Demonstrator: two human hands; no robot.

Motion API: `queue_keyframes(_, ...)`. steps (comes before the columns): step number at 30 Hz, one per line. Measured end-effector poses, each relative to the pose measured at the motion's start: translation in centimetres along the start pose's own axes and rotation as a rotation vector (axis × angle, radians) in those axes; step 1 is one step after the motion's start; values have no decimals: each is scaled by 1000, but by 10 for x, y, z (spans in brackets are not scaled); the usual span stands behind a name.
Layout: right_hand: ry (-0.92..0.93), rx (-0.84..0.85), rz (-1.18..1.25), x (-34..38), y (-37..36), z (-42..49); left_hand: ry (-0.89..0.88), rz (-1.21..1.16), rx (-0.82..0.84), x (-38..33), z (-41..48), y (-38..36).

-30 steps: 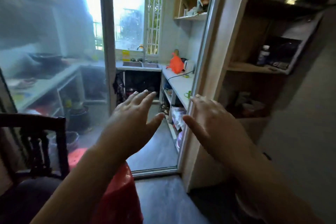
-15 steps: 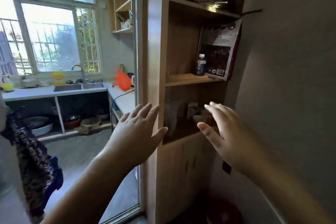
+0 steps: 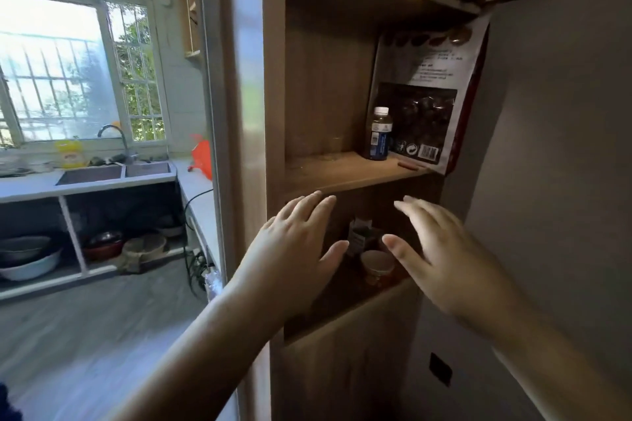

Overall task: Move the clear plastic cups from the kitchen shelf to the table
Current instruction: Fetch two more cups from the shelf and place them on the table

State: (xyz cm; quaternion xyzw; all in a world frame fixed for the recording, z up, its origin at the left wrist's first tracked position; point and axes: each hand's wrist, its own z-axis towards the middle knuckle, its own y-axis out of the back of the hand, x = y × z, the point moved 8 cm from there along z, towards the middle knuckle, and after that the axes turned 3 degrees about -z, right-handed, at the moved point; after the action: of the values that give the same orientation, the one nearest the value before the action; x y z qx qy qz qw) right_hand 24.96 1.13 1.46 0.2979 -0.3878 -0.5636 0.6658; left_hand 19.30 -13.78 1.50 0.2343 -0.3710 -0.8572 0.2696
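Observation:
A wooden kitchen shelf [image 3: 349, 171] fills the middle of the view. On its middle board, left of a small bottle, stand faint clear plastic cups [image 3: 319, 143], hard to make out against the wood. My left hand [image 3: 294, 249] and my right hand [image 3: 441, 253] are both raised in front of the lower compartment, just under that board. Their fingers are spread and they hold nothing. Neither hand touches the cups.
A dark bottle with a white cap [image 3: 379, 135] and a large printed bag [image 3: 427, 96] stand on the same board. A lidded jar [image 3: 378, 265] and a dark box [image 3: 359, 236] sit in the lower compartment. A door frame [image 3: 222, 113], a sink [image 3: 113, 173] and a counter lie left; a wall is right.
The view has swung right and closer, from the kitchen doorway to the shelf. Both hands stayed open and now hover in front of the lower compartment.

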Motion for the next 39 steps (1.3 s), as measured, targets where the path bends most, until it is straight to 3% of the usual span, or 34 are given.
queue_keyframes(13, 224, 6, 120, -106, -69, 197, 133, 249, -32, 60, 150, -79)
queue_keyframes(23, 408, 119, 158, -134, -136, 332, 434, 300, 21, 126, 238, -133)
queue_keyframes(32, 429, 208, 130, -133, -171, 380, 458, 460, -28, 148, 265, -143)
queue_keyframes(39, 482, 164, 101, -133, -171, 384, 453, 448, -21, 147, 272, -148)
